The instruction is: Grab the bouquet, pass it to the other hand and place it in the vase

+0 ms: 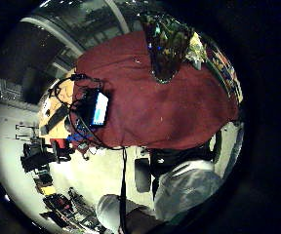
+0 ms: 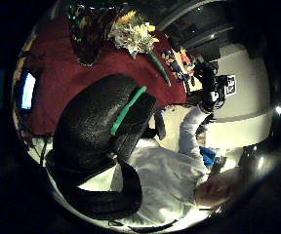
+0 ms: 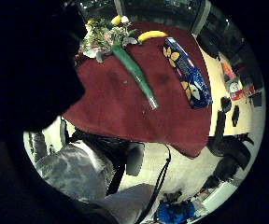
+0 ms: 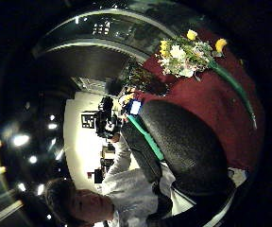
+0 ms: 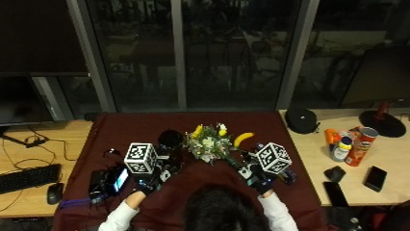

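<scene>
The bouquet (image 5: 208, 146), white and yellow flowers with a green-wrapped stem (image 3: 135, 71), lies on the dark red tablecloth (image 5: 128, 134) in the middle. A dark patterned vase (image 5: 170, 140) stands upright just left of the flowers, also seen in the left palm view as the vase (image 1: 167, 44). My left hand (image 5: 149, 183) hovers near the table's front, left of the vase, and holds nothing. My right hand (image 5: 259, 182) is at the front right of the bouquet, apart from the stem, also holding nothing. Both hands' fingers look relaxed.
A banana (image 5: 243, 138) lies right of the flowers and a blue patterned packet (image 3: 187, 73) beside the stem. A device with a lit screen (image 5: 118, 179) and cables sits at the cloth's left front. Cans, phones and a black pouch (image 5: 301, 120) occupy the right side table.
</scene>
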Demonstrator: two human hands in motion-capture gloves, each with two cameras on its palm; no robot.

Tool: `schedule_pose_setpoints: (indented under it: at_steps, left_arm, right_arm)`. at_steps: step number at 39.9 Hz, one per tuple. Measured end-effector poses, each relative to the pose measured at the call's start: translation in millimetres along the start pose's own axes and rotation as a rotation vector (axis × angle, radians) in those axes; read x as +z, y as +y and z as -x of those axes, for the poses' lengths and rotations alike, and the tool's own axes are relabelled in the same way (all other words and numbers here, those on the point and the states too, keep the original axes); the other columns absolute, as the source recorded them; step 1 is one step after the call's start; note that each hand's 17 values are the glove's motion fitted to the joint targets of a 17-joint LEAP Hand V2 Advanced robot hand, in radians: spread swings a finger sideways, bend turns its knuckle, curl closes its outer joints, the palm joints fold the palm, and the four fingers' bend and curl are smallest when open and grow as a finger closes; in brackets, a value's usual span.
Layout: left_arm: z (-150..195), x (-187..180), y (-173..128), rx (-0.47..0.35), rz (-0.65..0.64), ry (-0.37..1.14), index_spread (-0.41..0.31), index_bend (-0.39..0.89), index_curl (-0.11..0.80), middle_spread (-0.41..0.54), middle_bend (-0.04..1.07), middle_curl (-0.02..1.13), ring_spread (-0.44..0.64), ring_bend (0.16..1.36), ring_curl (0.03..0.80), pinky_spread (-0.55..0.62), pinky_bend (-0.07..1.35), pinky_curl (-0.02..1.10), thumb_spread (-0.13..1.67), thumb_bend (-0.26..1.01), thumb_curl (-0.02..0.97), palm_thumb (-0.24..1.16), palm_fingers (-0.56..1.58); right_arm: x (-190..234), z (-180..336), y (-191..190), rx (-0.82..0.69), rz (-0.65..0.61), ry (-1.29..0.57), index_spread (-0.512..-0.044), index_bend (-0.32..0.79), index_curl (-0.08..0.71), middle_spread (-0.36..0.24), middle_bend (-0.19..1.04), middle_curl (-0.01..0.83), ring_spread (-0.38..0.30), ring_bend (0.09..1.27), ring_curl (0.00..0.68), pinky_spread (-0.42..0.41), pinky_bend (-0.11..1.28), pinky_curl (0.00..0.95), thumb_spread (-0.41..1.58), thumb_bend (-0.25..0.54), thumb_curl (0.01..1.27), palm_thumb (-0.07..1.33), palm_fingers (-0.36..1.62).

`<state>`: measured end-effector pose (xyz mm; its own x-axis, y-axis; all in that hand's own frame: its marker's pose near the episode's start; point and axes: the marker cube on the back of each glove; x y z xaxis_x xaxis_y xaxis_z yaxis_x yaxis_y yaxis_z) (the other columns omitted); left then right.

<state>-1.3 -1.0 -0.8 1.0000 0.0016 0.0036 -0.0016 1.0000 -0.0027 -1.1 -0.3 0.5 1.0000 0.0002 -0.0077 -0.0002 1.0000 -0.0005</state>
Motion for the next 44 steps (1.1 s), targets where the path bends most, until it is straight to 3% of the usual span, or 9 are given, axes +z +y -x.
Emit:
schedule_pose_setpoints:
  at_steps: [1,7,16,32,44]
  left_arm:
    - [0.2,-0.2,0.0,0.001,0.001,-0.001,0.064,0.0,-0.012,0.157,0.18,0.03,0.17,0.49,0.089,0.18,0.36,0.07,0.42,0.05,0.027,0.09,0.2]
    - [2.9,1.5,2.7,-0.005,0.021,-0.021,0.098,0.05,0.008,0.253,0.21,0.1,0.29,0.61,0.174,0.3,0.44,0.16,0.74,0.03,0.067,0.1,0.13]
    - [11.4,11.2,2.6,-0.041,0.085,-0.037,0.116,0.1,0.043,0.308,0.23,0.17,0.36,0.67,0.216,0.37,0.48,0.21,0.97,0.0,0.122,0.11,0.08]
    - [-2.9,9.7,0.1,0.014,0.049,-0.014,0.113,0.12,0.112,0.319,0.25,0.25,0.4,0.7,0.241,0.38,0.49,0.27,1.11,-0.01,0.199,0.19,0.05]
    - [-10.7,12.6,3.6,0.053,0.07,0.016,0.107,0.12,0.142,0.315,0.26,0.28,0.4,0.72,0.252,0.38,0.5,0.29,1.11,-0.02,0.224,0.17,0.04]
  right_arm:
    - [0.2,0.4,0.1,-0.002,0.001,-0.001,-0.129,0.06,0.01,0.022,0.24,0.064,0.003,0.48,0.105,0.08,0.45,0.101,0.43,0.145,0.04,0.23,0.62]
    - [4.5,2.2,-1.9,-0.007,-0.011,-0.001,-0.202,0.08,0.078,0.035,0.27,0.151,0.01,0.55,0.227,0.134,0.5,0.214,0.81,0.153,0.07,0.26,0.54]
    - [8.2,9.7,-7.8,-0.021,0.04,0.08,-0.242,0.1,0.114,0.042,0.27,0.222,0.013,0.57,0.277,0.165,0.52,0.264,1.07,0.13,0.11,0.28,0.51]
    - [-18.5,23.4,6.5,0.026,0.103,0.236,-0.27,0.1,0.152,0.057,0.25,0.292,0.055,0.53,0.299,0.212,0.54,0.31,1.16,0.034,0.17,0.27,0.38]
    - [-36.1,10.6,-21.6,0.23,0.119,0.372,-0.211,0.06,0.137,0.059,0.22,0.321,0.089,0.57,0.32,0.254,0.65,0.346,1.14,-0.018,0.22,0.28,0.38]
